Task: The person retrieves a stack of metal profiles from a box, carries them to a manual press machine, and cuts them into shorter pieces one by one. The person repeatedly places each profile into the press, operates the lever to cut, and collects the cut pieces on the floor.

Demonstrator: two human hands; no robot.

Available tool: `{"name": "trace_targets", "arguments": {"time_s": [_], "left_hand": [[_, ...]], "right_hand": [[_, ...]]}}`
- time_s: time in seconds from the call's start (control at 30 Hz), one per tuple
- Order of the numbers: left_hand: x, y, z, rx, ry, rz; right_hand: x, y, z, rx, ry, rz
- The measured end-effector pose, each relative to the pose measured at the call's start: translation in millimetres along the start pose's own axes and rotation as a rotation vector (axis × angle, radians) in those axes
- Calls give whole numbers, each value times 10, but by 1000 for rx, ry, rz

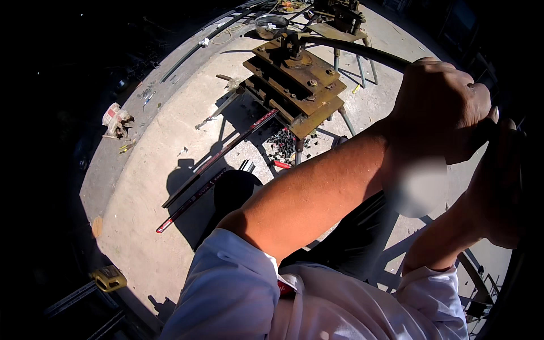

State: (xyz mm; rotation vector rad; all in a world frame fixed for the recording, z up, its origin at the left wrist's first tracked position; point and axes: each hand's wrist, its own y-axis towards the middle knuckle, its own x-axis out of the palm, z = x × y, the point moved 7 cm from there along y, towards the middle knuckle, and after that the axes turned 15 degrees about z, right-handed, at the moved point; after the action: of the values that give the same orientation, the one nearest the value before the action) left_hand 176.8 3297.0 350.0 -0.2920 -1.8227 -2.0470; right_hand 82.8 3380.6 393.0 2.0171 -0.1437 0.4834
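Note:
My left hand point(439, 110) is closed in a fist around a long dark lever point(362, 50), which runs from the top of a rusty metal punch press point(294, 73). My right hand point(498, 181) is farther right, in deep shadow. Its fingers are curled near the lever's end, and the grip is partly hidden by darkness. The press has stacked steel plates with bolts and stands on metal legs. A long red-and-black strip point(224, 156) reaches to the press's near left side. A second, similar strip point(190, 205) lies beside it, lower down.
Small dark scraps point(283, 144) are heaped under the press, with a red object point(281, 165) nearby. Behind stand a round basin point(271, 26) and another machine on a stand point(340, 25). A yellow jug point(109, 279) and a crumpled bag point(116, 120) are at left.

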Motion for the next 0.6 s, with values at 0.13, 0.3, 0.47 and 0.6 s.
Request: {"name": "trace_targets", "arguments": {"time_s": [0.13,0.3,0.47,0.6], "left_hand": [[-419,-723,322,1,98,-306],[-716,-1558,361,-43,56,-421],[-1054,-2265,220,-32,127,-575],[-1052,-2319,250,-51,106,-627]], "right_hand": [[-525,-1008,-43,187,-8,-94],[-1238,-2359,110,76,-783,-582],[-946,-2783,351,9,-1186,-904],[-961,-2789,417,53,-1363,-861]]}}
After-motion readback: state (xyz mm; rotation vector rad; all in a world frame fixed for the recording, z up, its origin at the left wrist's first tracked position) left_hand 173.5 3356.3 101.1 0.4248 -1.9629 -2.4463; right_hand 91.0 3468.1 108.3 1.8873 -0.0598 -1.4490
